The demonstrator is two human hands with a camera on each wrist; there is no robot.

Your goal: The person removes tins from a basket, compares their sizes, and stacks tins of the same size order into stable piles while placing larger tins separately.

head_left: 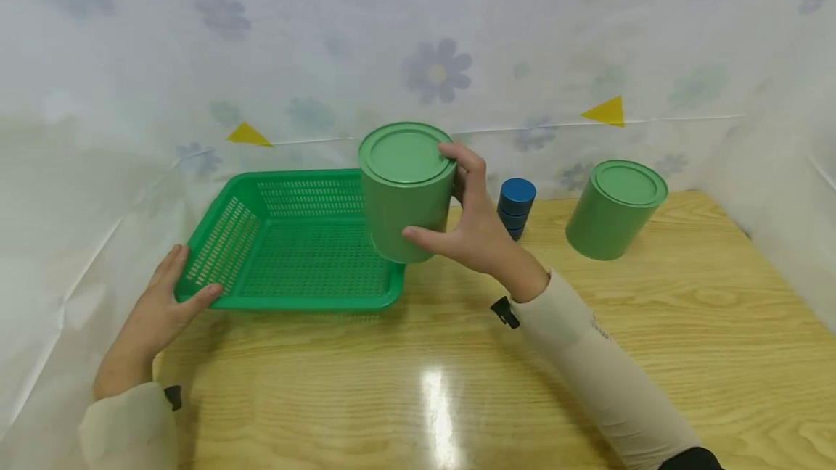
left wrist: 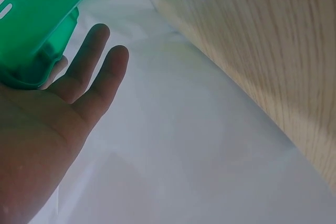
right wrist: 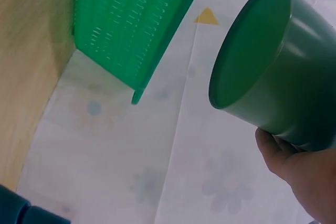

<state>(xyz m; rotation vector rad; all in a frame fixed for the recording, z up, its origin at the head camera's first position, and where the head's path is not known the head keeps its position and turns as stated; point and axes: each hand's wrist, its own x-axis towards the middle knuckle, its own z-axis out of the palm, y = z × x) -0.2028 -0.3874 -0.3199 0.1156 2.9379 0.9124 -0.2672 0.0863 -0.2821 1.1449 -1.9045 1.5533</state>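
Up off the bench (head_left: 653, 354), a green can (head_left: 405, 191) with its lid on is held in the air over the near right corner of the green basket (head_left: 294, 245). The right hand (head_left: 473, 220) grips it from the side, thumb under the wall and fingers curled round the rim. The left hand (head_left: 163, 299) rests with straight fingers against the basket's near left corner, thumb on the rim. Behind the raised can stands a stack of blue discs (head_left: 516, 207), and a second green can (head_left: 614, 209) sits well apart to the right.
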